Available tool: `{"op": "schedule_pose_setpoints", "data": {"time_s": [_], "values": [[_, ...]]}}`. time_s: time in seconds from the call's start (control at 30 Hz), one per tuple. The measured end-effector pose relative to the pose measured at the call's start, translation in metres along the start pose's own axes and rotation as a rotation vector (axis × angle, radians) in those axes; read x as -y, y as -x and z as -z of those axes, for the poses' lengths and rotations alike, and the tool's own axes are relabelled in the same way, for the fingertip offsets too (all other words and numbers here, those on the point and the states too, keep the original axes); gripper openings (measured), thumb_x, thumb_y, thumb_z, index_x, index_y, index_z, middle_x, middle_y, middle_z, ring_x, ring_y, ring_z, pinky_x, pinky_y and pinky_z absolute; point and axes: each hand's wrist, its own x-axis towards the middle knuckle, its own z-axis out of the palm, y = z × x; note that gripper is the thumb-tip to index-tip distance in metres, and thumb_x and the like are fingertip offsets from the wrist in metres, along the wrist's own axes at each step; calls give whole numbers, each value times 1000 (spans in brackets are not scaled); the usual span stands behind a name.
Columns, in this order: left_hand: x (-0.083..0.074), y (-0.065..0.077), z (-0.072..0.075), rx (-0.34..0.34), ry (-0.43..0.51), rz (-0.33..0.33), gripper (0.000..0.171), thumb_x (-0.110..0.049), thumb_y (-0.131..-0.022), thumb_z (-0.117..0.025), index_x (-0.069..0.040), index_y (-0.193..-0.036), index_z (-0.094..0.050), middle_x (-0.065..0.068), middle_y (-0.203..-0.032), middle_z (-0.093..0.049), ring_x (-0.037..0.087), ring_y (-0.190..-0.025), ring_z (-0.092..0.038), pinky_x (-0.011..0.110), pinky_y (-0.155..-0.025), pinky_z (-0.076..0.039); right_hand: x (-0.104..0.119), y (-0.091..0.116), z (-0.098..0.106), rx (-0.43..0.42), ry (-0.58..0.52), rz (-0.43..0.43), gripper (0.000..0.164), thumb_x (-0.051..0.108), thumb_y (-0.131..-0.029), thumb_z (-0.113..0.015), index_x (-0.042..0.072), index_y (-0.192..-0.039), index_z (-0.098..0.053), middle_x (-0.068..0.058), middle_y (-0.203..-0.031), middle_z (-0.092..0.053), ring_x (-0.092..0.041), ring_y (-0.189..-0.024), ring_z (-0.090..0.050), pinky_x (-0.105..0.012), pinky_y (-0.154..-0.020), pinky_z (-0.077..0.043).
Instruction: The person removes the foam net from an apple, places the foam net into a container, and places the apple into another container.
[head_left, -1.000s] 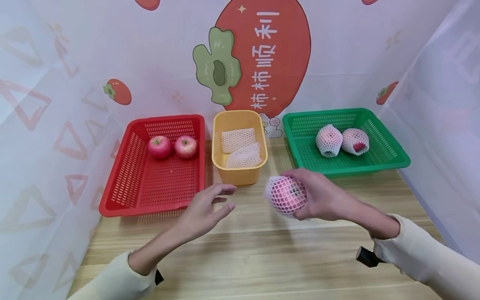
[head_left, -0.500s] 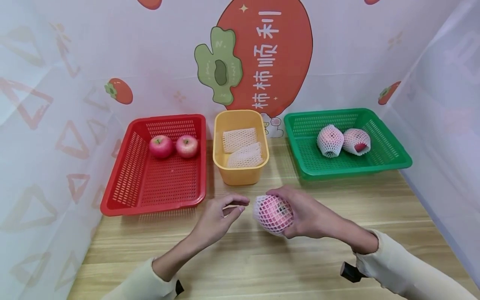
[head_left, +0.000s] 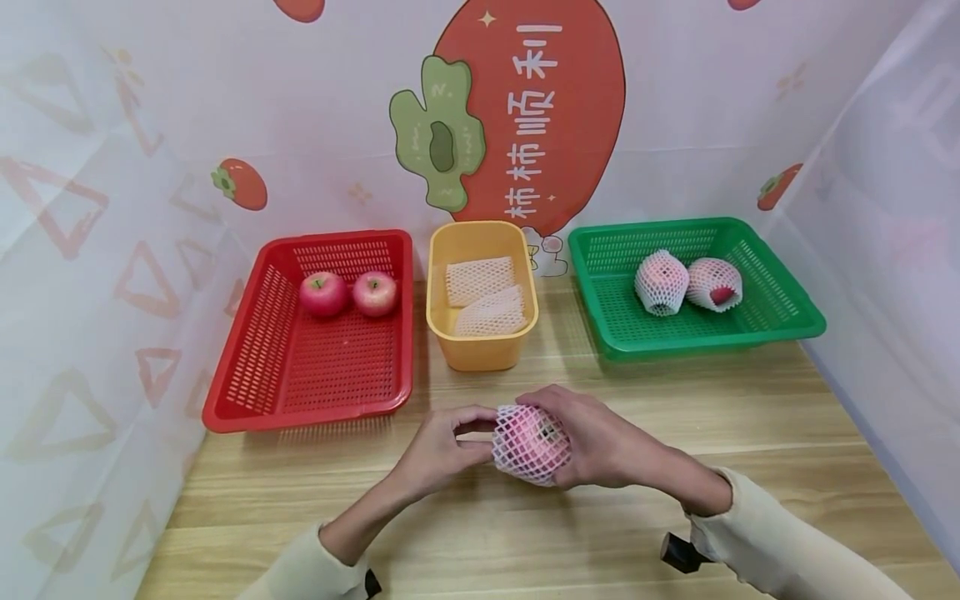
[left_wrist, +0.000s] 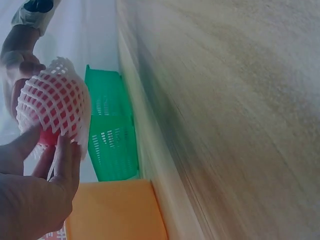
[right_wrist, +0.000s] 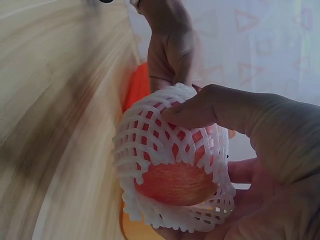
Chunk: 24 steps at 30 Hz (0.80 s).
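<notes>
Net-fitting stage, I reckon: my right hand (head_left: 603, 442) grips the apple (right_wrist: 177, 185), left hand (head_left: 437, 450) pinches its net (head_left: 517, 458); next tug should be gentle.

A plain cream left sleeve (head_left: 303, 577) and matching right sleeve (head_left: 795, 537) each end short of the wrist, leaving the left hand (head_left: 444, 446) and right hand (head_left: 600, 442) bare. The right one is slightly rumpled at its edge, where a stubby black block (head_left: 681, 553) juts out; a smaller black piece (head_left: 372, 583) peeks from beside the left one.
</notes>
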Motion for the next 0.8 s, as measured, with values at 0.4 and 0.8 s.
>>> {"op": "schedule_pose_setpoints", "data": {"time_s": [0.4, 0.8], "values": [[1, 4, -6, 62, 84, 38, 66, 5, -84, -83, 4, -144, -56, 25, -137, -63, 41, -123, -67, 34, -88, -63, 6, -7, -12, -42, 1, 26, 99, 8, -62, -99, -2, -149, -53, -14, -143, -64, -32, -129, -62, -53, -109, -52], [-5, 6, -3, 67, -46, 16, 82, -8, -77, -91, -15, -148, -51, 6, -136, -63, 22, -121, -64, 30, -94, -59, 11, -8, -4, -43, -1, 33, 84, 23, -77, -97, 5, -150, -59, -8, -141, -69, -21, -125, -67, -45, -104, -56]]}}
